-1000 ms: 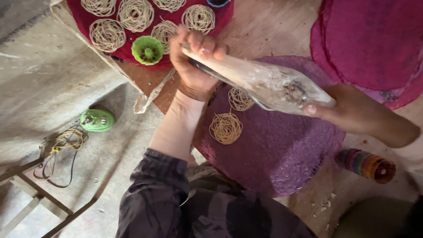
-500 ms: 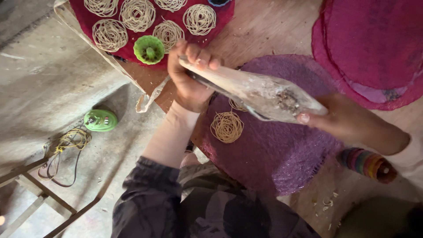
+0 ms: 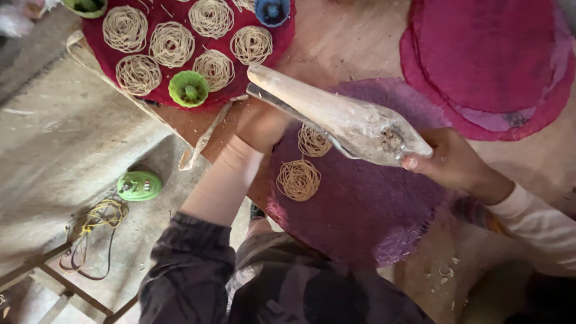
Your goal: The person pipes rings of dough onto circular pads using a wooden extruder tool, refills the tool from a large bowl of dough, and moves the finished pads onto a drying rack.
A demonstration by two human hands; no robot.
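Note:
I hold a long pale wooden press (image 3: 342, 117) slantwise over a round purple woven mat (image 3: 360, 222). My left hand (image 3: 259, 125) is under its narrow upper end, mostly hidden by the wood. My right hand (image 3: 451, 163), in a pale sleeve, grips the thick lower end, where a dark clump sits. Two coiled noodle nests lie on the purple mat: one (image 3: 298, 179) lies bare, the other (image 3: 313, 143) is partly under the press.
A red mat (image 3: 281, 37) at the top carries several noodle nests, a green mould (image 3: 189, 89) and a blue mould (image 3: 272, 10). Stacked pink mats (image 3: 498, 60) lie at top right. On the floor at left are a green device (image 3: 139, 185) and a yellow cord (image 3: 99, 216).
My left hand's fingers, wrapped over the top of the press before, now sit beneath it. The press stays slanted over the purple mat, and the two nests have not moved.

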